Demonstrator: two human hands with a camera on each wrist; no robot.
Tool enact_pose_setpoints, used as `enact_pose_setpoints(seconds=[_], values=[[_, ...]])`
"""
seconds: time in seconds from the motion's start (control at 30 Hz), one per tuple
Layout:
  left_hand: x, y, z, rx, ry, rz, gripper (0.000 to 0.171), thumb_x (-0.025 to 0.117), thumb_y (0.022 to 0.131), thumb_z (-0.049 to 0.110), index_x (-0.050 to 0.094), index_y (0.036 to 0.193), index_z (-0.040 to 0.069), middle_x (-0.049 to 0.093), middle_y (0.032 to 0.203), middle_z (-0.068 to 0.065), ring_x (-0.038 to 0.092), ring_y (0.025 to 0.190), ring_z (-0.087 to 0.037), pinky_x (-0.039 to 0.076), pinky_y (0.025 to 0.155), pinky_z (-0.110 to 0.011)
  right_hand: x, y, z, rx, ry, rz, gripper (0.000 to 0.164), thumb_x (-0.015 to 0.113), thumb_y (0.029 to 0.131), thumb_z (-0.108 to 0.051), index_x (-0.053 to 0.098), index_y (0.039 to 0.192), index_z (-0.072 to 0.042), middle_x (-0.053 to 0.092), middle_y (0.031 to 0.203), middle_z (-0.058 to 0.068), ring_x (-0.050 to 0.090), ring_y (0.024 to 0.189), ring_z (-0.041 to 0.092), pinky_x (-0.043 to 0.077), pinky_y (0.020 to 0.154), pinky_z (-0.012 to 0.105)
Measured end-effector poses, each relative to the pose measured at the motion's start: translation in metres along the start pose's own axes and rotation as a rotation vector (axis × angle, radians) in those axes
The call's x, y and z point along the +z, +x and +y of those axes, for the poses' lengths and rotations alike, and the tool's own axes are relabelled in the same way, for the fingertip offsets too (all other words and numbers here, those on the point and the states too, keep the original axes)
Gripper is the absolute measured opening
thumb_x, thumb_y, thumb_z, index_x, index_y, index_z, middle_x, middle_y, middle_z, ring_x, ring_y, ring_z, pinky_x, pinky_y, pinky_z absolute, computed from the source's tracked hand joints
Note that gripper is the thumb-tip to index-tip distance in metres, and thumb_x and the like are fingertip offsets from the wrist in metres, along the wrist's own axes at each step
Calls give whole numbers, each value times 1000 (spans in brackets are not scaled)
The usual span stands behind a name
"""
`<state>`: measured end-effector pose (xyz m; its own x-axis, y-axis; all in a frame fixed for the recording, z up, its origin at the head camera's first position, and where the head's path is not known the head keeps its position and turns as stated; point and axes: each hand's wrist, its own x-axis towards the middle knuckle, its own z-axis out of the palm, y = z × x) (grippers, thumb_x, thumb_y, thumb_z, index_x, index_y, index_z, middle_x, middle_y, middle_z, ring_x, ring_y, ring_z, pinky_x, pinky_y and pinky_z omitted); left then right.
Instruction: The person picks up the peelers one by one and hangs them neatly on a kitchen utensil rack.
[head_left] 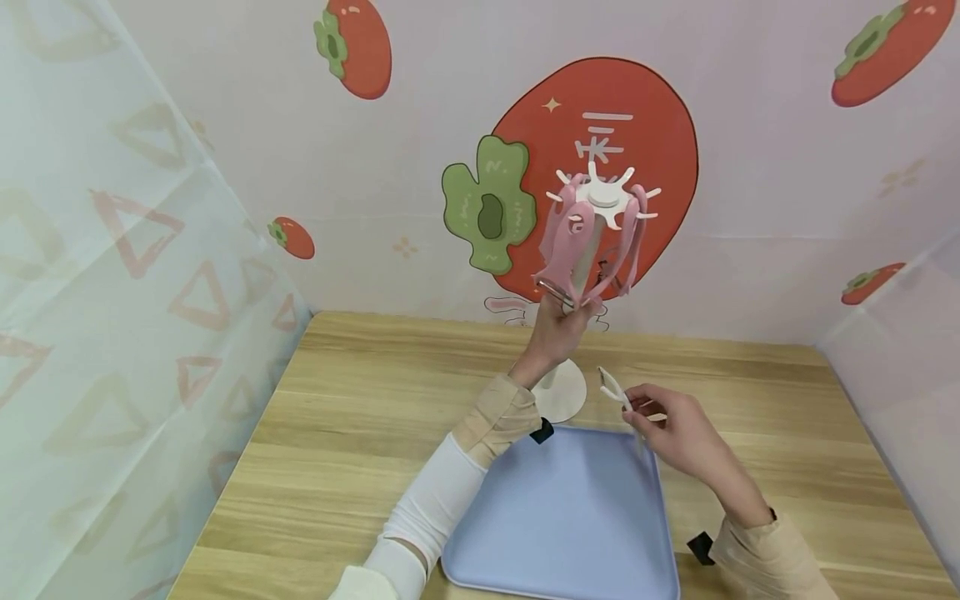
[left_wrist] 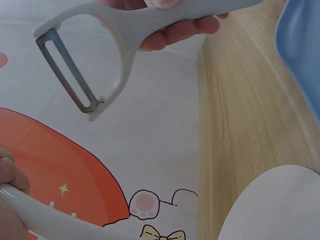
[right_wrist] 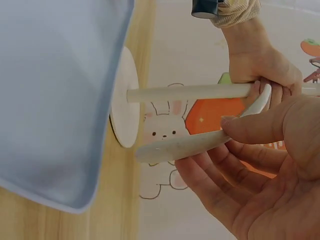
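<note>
In the head view my left hand (head_left: pixel 561 329) grips the white pole (right_wrist: pixel 190 93) of a utensil stand, just below the pink kitchen tools (head_left: pixel 572 250) that hang from its white hooked top (head_left: pixel 603 196). The right wrist view shows its fingers curled round that pole. The stand's round white base (head_left: pixel 562 393) rests on the table behind the tray. To the right of the pole my right hand (head_left: pixel 678 429) pinches a white Y-shaped peeler (left_wrist: pixel 131 30) by its handle, thumb on one side and fingers on the other. The peeler's metal blade (left_wrist: pixel 67 70) faces away from the hand.
A light blue tray (head_left: pixel 562 517) lies on the wooden table (head_left: pixel 337 450) below both hands, in front of the stand's base. A wall sheet printed with red fruit (head_left: pixel 660 117) rises behind the table. White side sheets (head_left: pixel 112 333) border the left and right.
</note>
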<state>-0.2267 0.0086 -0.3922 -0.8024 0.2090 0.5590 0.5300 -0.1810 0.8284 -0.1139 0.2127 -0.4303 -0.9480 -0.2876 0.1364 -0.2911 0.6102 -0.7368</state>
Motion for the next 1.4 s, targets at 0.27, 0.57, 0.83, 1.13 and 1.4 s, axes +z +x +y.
enact_pose_setpoints(seconds=[0.27, 0.57, 0.83, 1.13, 1.4], values=[[1, -2, 7, 15, -8, -5, 44, 56, 97, -3, 48, 140, -11, 51, 63, -22, 33, 47, -7, 32, 52, -25, -8, 1, 0, 7, 0, 84, 23, 69, 96, -6, 72, 117, 4, 75, 99, 12, 72, 91, 25, 60, 71, 27], [1, -1, 8, 17, -9, -4, 32, 55, 97, -4, 53, 128, -14, 48, 61, -5, 34, 48, -7, 32, 51, -25, -13, 2, -1, -43, 27, 189, 20, 66, 97, -4, 72, 115, 4, 76, 97, 16, 73, 87, 21, 56, 72, 14], [1, 0, 7, 28, -17, -3, 33, 55, 98, -4, 52, 129, -13, 45, 59, -6, 33, 47, -7, 31, 50, -25, -19, 7, -2, -36, 4, 262, 19, 63, 100, -7, 73, 110, 5, 77, 99, 17, 71, 91, 9, 55, 75, 16], [2, 2, -7, 55, 1, 6, 32, 55, 98, -6, 51, 129, -12, 46, 62, -18, 36, 50, -7, 33, 53, -25, -29, 16, -13, -66, 63, 337, 22, 64, 99, -6, 74, 115, 4, 77, 101, 20, 65, 93, -9, 51, 74, 8], [1, 1, -8, 22, 10, 23, 25, 55, 97, -6, 53, 122, -13, 41, 58, -5, 32, 47, -7, 30, 51, -25, -34, 30, -22, -120, 131, 400, 18, 64, 97, 0, 74, 109, 8, 76, 102, 24, 69, 90, -6, 53, 76, 10]])
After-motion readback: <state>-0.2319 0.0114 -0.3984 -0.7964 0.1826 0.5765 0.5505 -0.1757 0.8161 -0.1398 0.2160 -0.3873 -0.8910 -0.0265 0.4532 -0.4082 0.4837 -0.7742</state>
